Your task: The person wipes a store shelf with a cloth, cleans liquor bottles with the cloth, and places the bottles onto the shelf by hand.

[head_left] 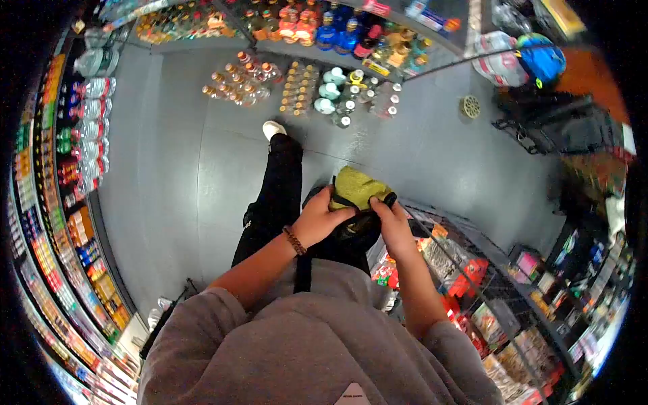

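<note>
A yellow-green cloth item with black edging is held between my two hands in front of my body, above my dark trousers. My left hand grips its left side, thumb pointing across the black edge; a beaded bracelet circles that wrist. On the right side, my right hand pinches the item near its black edge. Something dark hangs just under the cloth, too unclear to name.
Shelves of drinks line the left. Bottle groups stand on the grey floor ahead, below more bottle shelves. Packaged goods fill a rack close on the right. A black folded frame and a round drain lie beyond.
</note>
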{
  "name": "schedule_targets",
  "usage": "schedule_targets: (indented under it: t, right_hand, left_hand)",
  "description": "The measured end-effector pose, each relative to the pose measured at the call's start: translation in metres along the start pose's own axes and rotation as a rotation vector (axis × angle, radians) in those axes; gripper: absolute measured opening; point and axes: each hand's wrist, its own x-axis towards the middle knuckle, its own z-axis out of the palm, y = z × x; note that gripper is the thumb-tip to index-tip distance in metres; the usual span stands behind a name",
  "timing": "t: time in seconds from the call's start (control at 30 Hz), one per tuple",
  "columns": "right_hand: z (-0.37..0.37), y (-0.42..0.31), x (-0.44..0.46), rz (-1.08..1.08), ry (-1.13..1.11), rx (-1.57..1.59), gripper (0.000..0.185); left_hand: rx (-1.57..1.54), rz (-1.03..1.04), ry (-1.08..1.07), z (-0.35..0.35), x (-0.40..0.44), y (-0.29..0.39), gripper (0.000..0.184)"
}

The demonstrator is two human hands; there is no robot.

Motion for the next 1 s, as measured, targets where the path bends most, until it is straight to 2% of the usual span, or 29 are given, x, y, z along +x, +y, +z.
schedule_targets:
  t: [0.07, 0.17, 0.2, 0.3, 0.37, 0.43, 0.5, 0.6, 0.7, 0.8, 0.87, 0.9, 0.97, 1.0]
  right_hand:
    - [-0.016, 0.015, -0.018, -0.075, -0.028, -0.13, 0.033]
    - [-0.019, 0.031, -0.038, -0.103, -0.049, 0.002, 0.036]
    - [-0.022, 0.03, -0.045, -0.032, -0.02, -0.072, 0.038]
    - [-0.017, 0.042, -0.057, -0.076, -0.019, -0.019, 0.039]
    - [-0.014, 0.047, -0.065, -0.122, 0.019, -0.096, 0.039]
    - [-0.013, 0.064, -0.063, -0.222, -0.065, -0.063, 0.042]
    - [-0.009, 0.068, -0.068, -0.232, -0.048, -0.087, 0.04]
    - [-0.002, 0.084, -0.066, -0.125, -0.029, -0.091, 0.037]
    - [0.025, 0.089, -0.068, -0.039, -0.019, 0.064, 0.032]
    - [0.061, 0.101, -0.064, 0.001, -0.081, 0.022, 0.03]
    - [0.093, 0.128, -0.05, 0.006, -0.123, 0.024, 0.029]
    - [0.109, 0.14, -0.043, -0.011, -0.153, 0.048, 0.028]
    - [0.161, 0.13, -0.054, 0.107, -0.229, 0.084, 0.028]
    - [0.181, 0.142, -0.05, 0.002, -0.229, -0.035, 0.028]
  left_hand:
    - [-0.021, 0.05, -0.017, 0.013, -0.01, -0.013, 0.044]
    - [-0.046, 0.085, -0.002, 0.02, -0.034, 0.002, 0.042]
    - [0.0, 0.086, 0.022, 0.02, -0.041, 0.007, 0.04]
    - [0.017, 0.104, 0.023, 0.011, -0.053, 0.0, 0.037]
    - [-0.105, 0.051, 0.003, 0.006, -0.062, 0.005, 0.036]
    - [-0.184, 0.007, -0.02, 0.001, -0.069, -0.006, 0.035]
    - [-0.18, 0.016, -0.004, -0.005, -0.073, -0.018, 0.036]
    - [-0.209, 0.03, -0.05, -0.017, -0.082, -0.032, 0.036]
    - [-0.204, 0.038, -0.047, -0.038, -0.099, -0.042, 0.036]
    - [-0.334, 0.044, -0.025, -0.073, -0.124, -0.052, 0.037]
    - [-0.452, -0.166, 0.036, -0.105, -0.148, -0.062, 0.038]
    - [-0.518, -0.144, 0.037, -0.122, -0.156, -0.081, 0.04]
    - [-0.591, -0.165, 0.117, -0.155, -0.176, -0.099, 0.041]
    - [-0.584, -0.172, 0.139, -0.172, -0.185, -0.111, 0.041]
